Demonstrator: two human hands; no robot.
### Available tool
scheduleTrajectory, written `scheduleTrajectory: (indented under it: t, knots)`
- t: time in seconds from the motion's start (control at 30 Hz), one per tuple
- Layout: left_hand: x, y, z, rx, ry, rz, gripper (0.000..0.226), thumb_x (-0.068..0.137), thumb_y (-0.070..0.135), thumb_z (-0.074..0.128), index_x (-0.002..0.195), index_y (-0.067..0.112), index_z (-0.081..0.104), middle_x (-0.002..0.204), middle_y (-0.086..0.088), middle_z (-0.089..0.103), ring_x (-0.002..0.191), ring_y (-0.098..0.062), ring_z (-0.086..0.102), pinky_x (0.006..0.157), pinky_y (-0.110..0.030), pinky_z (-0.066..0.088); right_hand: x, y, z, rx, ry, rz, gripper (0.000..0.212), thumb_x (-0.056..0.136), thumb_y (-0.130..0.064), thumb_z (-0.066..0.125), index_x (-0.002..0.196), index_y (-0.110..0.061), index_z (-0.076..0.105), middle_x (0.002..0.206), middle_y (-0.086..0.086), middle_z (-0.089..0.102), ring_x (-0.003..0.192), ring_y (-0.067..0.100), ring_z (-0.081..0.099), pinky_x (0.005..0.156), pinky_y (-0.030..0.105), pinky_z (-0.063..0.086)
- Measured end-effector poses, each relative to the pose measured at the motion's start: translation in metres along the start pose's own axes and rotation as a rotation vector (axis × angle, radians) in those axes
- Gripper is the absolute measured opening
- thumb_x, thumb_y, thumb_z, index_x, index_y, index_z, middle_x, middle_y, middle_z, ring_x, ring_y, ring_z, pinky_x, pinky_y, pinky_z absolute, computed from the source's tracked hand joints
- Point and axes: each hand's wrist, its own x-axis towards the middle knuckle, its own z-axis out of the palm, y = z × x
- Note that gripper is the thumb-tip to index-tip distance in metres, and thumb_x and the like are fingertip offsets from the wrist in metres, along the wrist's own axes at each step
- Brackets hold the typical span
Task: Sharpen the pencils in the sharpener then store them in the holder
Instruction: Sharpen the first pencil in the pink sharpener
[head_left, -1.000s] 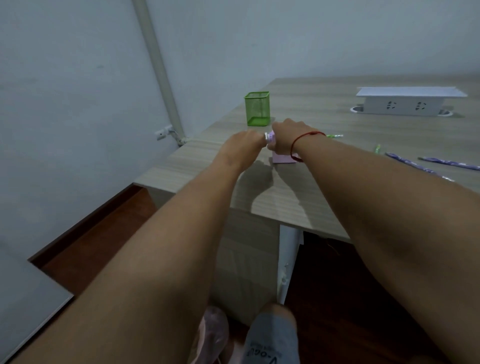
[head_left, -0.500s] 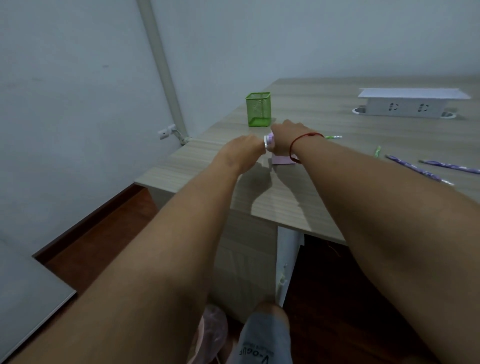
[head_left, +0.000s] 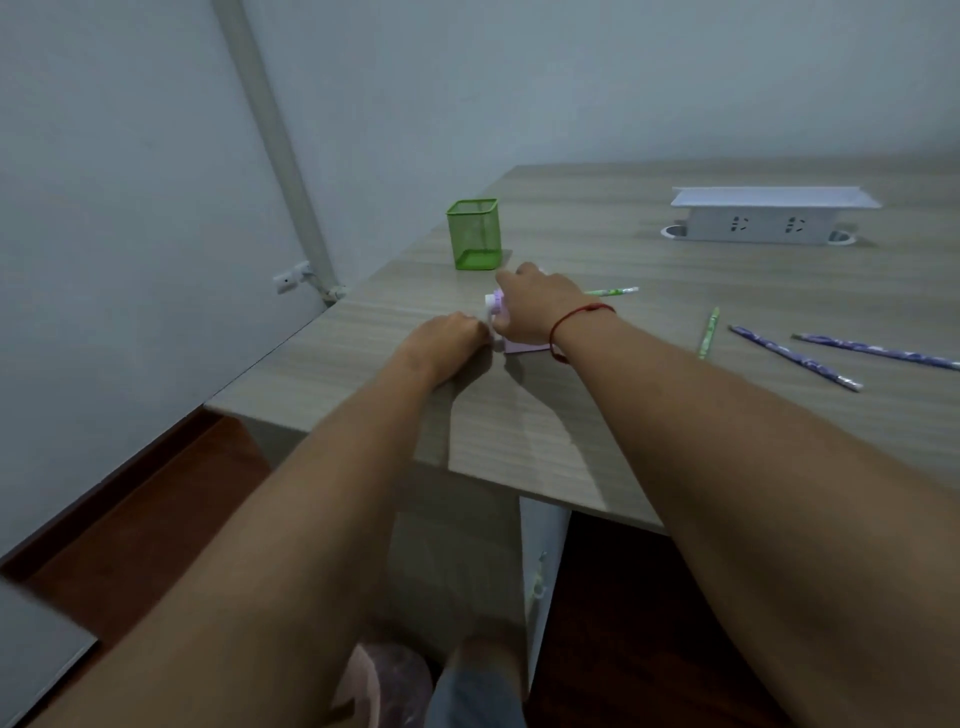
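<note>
right hand (head_left: 535, 306) clamps over the sharpener (head_left: 522, 347); left hand (head_left: 447, 340) curls beside it, can't tell its grip; holder (head_left: 474, 234) just beyond.

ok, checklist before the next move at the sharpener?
1. Pink plastic sharpener steadied: ok, right hand grips it from above.
2. Left hand grip: cannot tell, its fingers are hidden against the sharpener's side.
3. Pencil seated in the sharpener: cannot tell; a green pencil shows beyond the right hand.
4. Green mesh holder upright, nothing sticking out: ok.
5. Waiting pencils on the wooden table: ok, second green pencil, nearer purple pencil, farther purple pencil.
</note>
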Motion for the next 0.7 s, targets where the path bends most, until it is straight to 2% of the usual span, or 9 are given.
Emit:
scheduleTrajectory:
  t: [0.1, 0.2, 0.37, 0.43, 0.6, 0.7]
  knots:
    - [0.013, -0.006, -0.006, 0.071, 0.017, 0.033, 0.025, 0.091, 0.022, 0.051, 0.108, 0.009, 0.064, 0.108, -0.021, 0.066, 0.1, -0.037, 0.063, 0.082, -0.039, 0.048, 0.001, 0.003, 0.001, 0.004, 0.028, 0.011, 0.041, 0.089, -0.032, 0.051, 0.127, -0.015, 0.05, 0.134, 0.015, 0.048, 0.122, 0.035, 0.051, 0.097, 0.042, 0.044]
    - [0.024, -0.02, -0.018, 0.124, 0.045, 0.095, 0.028, 0.096, 0.026, 0.045, 0.113, 0.01, 0.061, 0.111, -0.019, 0.066, 0.101, -0.035, 0.063, 0.082, -0.043, 0.051, 0.001, 0.001, 0.003, -0.015, 0.017, 0.012, 0.044, 0.09, -0.033, 0.05, 0.13, -0.016, 0.047, 0.135, 0.013, 0.047, 0.122, 0.034, 0.051, 0.097, 0.042, 0.043]
    - [0.032, -0.018, -0.039, 0.263, 0.109, 0.191, 0.019, 0.091, 0.006, 0.048, 0.102, 0.008, 0.063, 0.101, -0.017, 0.065, 0.095, -0.036, 0.063, 0.067, -0.038, 0.042, 0.0, 0.009, -0.004, -0.001, -0.007, 0.046, 0.047, 0.095, -0.034, 0.047, 0.138, -0.015, 0.041, 0.14, 0.012, 0.043, 0.123, 0.033, 0.05, 0.096, 0.04, 0.042]
    - [0.031, -0.016, -0.039, 0.276, 0.118, 0.188, 0.02, 0.091, 0.005, 0.047, 0.103, 0.007, 0.063, 0.102, -0.017, 0.065, 0.095, -0.037, 0.063, 0.068, -0.041, 0.043, -0.003, 0.01, -0.008, -0.008, -0.029, 0.047, 0.051, 0.095, -0.037, 0.049, 0.141, -0.016, 0.039, 0.142, 0.012, 0.042, 0.124, 0.034, 0.05, 0.096, 0.041, 0.042]
    - [0.032, -0.02, -0.049, 0.238, 0.22, 0.197, 0.024, 0.095, 0.009, 0.044, 0.11, 0.01, 0.062, 0.106, -0.018, 0.065, 0.098, -0.037, 0.062, 0.071, -0.041, 0.045, -0.002, 0.004, -0.01, -0.018, -0.034, 0.049, 0.045, 0.095, -0.033, 0.05, 0.136, -0.015, 0.043, 0.138, 0.013, 0.045, 0.123, 0.033, 0.051, 0.096, 0.04, 0.042]
    - [0.03, -0.015, -0.057, 0.236, 0.251, 0.178, 0.023, 0.098, 0.01, 0.042, 0.111, 0.004, 0.059, 0.106, -0.021, 0.064, 0.099, -0.039, 0.061, 0.073, -0.042, 0.044, -0.002, 0.004, -0.011, -0.027, -0.031, 0.059, 0.046, 0.096, -0.035, 0.05, 0.136, -0.015, 0.043, 0.138, 0.013, 0.045, 0.124, 0.034, 0.05, 0.097, 0.04, 0.042]
